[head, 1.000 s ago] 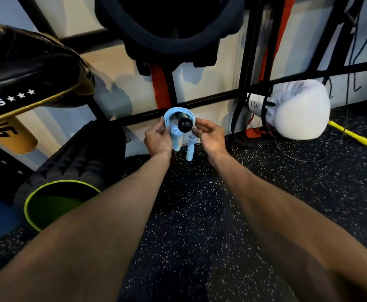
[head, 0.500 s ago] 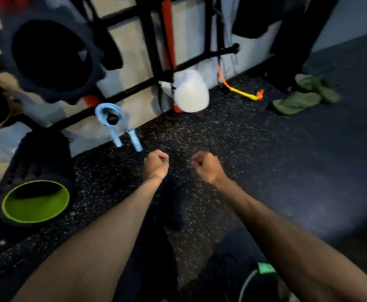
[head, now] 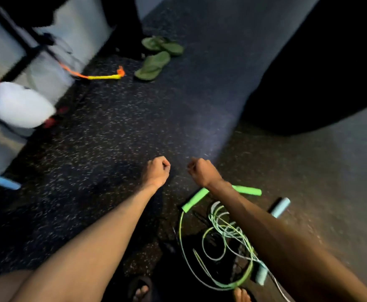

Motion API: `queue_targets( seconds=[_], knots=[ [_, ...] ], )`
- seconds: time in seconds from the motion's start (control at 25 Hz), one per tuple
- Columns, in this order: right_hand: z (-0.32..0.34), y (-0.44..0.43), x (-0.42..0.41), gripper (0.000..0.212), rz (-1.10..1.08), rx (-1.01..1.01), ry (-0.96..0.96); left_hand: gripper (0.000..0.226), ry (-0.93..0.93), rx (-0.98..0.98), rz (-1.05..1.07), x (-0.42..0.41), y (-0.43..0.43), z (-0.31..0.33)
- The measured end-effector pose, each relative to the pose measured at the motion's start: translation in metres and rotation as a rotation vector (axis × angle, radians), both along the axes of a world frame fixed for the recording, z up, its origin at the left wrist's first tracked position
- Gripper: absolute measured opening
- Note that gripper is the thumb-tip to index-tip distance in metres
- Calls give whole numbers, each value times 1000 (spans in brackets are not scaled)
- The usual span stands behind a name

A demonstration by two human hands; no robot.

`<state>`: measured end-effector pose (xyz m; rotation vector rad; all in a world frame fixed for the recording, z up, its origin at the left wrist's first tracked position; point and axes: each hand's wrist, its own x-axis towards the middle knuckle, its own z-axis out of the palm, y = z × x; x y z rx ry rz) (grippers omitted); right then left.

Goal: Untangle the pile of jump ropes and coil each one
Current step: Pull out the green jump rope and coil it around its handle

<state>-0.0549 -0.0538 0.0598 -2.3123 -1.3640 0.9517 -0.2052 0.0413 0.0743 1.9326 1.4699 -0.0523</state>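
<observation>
Our left hand (head: 157, 171) and right hand (head: 202, 172) are curled into empty fists, close side by side but not touching, above the floor (head: 113, 138). The pile of jump ropes (head: 224, 238) lies behind the hands, toward our body and mostly under the right forearm. In it, green and pale cords loop through each other. The green handles (head: 194, 199) sit just behind the right wrist, and a light blue handle (head: 280, 207) lies out to its right.

The main risk, we judge, is tugging a handle before tracing its cord, which could cinch the crossed loops into a knot. Our right foot (head: 241, 295) is at the pile's near edge, and stepping on a loop would pin it. Blur keeps us from counting the ropes.
</observation>
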Motion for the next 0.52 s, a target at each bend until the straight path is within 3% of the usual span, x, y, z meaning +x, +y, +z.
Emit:
queue_targets(
  seconds=[0.28, 0.44, 0.52],
  knots=[
    [-55, -121, 47, 25, -411, -125, 72, 9, 84, -100, -301, 74, -88, -70],
    [-69, -135, 30, 20, -368, -138, 103, 38, 235, -67, -332, 64, -111, -110],
    [-74, -133, 18, 19, -339, -123, 88, 39, 274, -45, -341, 55, -116, -124]
  ],
)
